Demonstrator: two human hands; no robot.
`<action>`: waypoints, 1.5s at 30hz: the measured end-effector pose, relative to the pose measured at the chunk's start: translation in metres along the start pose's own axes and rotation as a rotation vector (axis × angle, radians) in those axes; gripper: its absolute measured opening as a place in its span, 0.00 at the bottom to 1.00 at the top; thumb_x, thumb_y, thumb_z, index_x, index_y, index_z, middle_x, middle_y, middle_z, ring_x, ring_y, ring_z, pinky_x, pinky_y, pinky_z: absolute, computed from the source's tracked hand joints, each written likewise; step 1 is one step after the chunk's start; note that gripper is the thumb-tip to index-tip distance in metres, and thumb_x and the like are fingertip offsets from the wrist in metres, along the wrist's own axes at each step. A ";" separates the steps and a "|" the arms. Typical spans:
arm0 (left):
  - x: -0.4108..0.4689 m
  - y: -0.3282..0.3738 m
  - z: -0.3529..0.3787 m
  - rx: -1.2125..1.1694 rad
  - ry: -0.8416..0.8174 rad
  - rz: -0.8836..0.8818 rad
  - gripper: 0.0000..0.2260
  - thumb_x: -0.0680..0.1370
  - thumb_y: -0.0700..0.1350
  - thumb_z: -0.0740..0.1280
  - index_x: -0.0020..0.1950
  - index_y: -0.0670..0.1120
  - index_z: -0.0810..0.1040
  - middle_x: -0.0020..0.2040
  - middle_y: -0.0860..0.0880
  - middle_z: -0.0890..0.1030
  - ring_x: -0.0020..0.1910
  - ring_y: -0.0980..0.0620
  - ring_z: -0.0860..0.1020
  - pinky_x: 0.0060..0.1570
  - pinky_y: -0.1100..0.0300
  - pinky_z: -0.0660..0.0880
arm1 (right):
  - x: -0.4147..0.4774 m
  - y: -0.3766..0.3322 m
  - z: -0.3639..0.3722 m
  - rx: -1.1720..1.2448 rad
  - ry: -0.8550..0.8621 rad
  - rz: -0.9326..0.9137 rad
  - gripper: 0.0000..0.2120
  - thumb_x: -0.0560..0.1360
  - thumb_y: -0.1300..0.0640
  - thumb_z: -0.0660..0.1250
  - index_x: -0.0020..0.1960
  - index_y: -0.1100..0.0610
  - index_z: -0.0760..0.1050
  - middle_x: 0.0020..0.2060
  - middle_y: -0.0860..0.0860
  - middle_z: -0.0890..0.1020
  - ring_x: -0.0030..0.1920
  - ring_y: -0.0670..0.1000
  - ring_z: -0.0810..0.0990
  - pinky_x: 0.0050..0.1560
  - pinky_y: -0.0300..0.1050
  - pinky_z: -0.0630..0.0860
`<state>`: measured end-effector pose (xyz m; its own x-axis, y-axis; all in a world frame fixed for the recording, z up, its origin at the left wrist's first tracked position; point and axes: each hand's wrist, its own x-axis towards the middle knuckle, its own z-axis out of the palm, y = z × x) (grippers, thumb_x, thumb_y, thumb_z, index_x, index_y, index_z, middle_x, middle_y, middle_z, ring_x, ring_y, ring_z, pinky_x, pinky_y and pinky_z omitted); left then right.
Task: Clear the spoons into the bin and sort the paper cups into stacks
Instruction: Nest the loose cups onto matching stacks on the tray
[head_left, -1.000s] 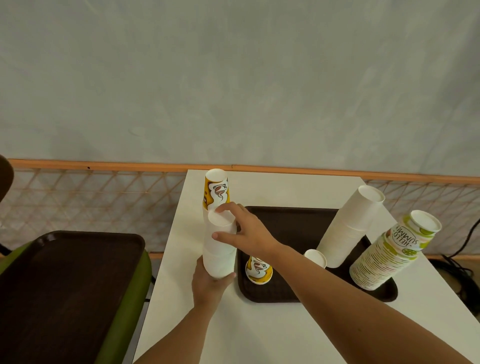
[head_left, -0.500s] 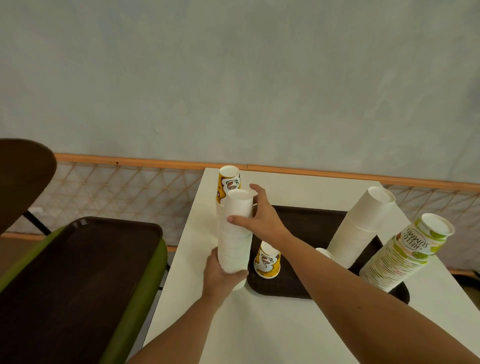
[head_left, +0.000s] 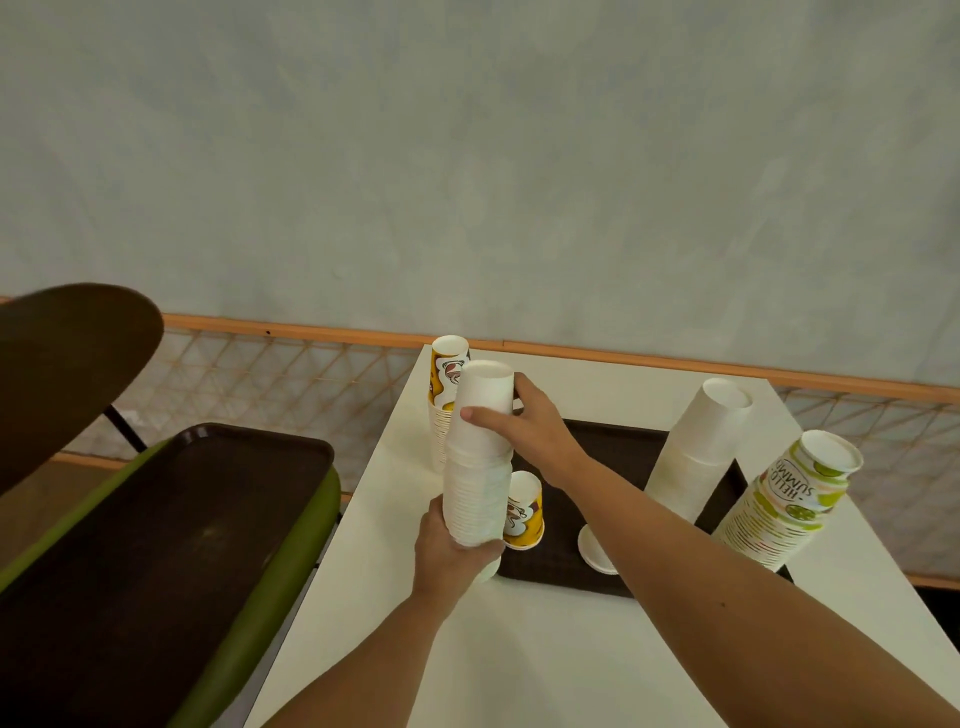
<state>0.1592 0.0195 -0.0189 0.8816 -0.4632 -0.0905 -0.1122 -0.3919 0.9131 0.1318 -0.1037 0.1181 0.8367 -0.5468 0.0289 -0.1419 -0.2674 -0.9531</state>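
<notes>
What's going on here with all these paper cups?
A person is sorting paper cups by kind at a white table. Their left hand grips the bottom of a plain white stack, and the right hand grips its top. A yellow-printed stack stands just behind. One yellow cup sits on the brown tray, with a wider white stack and a lime-printed stack further right.

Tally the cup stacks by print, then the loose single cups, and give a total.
Plain white stacks: 2, the held white stack and the wide white stack
Yellow stack: 1
Green summer stack: 1
Loose cups on the tray: 2, a yellow cup and a white cup
Total: 6
</notes>
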 end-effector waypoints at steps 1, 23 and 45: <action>-0.003 0.001 0.001 0.004 0.004 0.000 0.37 0.60 0.47 0.80 0.64 0.48 0.65 0.55 0.51 0.73 0.55 0.52 0.73 0.51 0.62 0.75 | -0.002 -0.002 -0.004 0.010 0.001 -0.009 0.27 0.69 0.48 0.73 0.64 0.51 0.68 0.55 0.48 0.75 0.54 0.50 0.76 0.51 0.46 0.77; -0.031 0.017 0.044 0.003 0.014 -0.042 0.40 0.60 0.48 0.80 0.67 0.48 0.64 0.59 0.49 0.73 0.58 0.49 0.73 0.58 0.53 0.75 | -0.032 -0.006 -0.116 0.147 0.426 -0.178 0.25 0.70 0.53 0.74 0.63 0.52 0.68 0.53 0.49 0.77 0.52 0.52 0.76 0.50 0.45 0.77; -0.043 0.040 0.058 0.022 0.003 -0.028 0.40 0.62 0.47 0.79 0.69 0.49 0.61 0.61 0.50 0.72 0.61 0.49 0.72 0.62 0.50 0.73 | -0.069 0.137 -0.105 -0.193 0.163 0.266 0.37 0.70 0.53 0.73 0.73 0.52 0.57 0.71 0.55 0.65 0.70 0.57 0.66 0.68 0.54 0.68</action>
<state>0.0898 -0.0220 -0.0019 0.8859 -0.4494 -0.1152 -0.0969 -0.4220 0.9014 -0.0008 -0.1864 0.0176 0.6640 -0.7327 -0.1493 -0.4531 -0.2355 -0.8598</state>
